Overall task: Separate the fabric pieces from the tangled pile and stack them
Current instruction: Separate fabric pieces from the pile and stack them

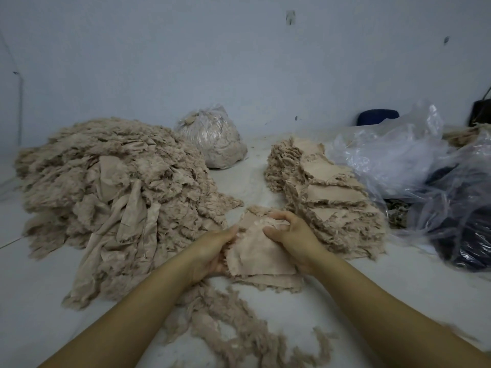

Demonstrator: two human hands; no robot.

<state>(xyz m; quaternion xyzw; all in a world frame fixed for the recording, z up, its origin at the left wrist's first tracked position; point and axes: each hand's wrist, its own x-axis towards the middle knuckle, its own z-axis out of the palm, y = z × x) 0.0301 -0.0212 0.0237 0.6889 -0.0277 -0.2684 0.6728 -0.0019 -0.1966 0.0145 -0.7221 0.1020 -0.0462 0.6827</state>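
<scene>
Head view: both hands hold a small bundle of beige fabric pieces (259, 251) at centre, just above the pale floor (372, 288). Left hand (212, 253) grips the bundle's left edge, fingers curled beneath; right hand (289, 232) clasps the top — thumb and fingers pinching the cloth. Tangled pile (111, 187) lies left, near the bundle. Stacked pieces (324, 192) sit right, in a slanting overlapped row. Frayed scraps (239, 322) trail below the hands. Filled plastic bag (212, 136) behind; clear plastic bags (414, 166) far right.
</scene>
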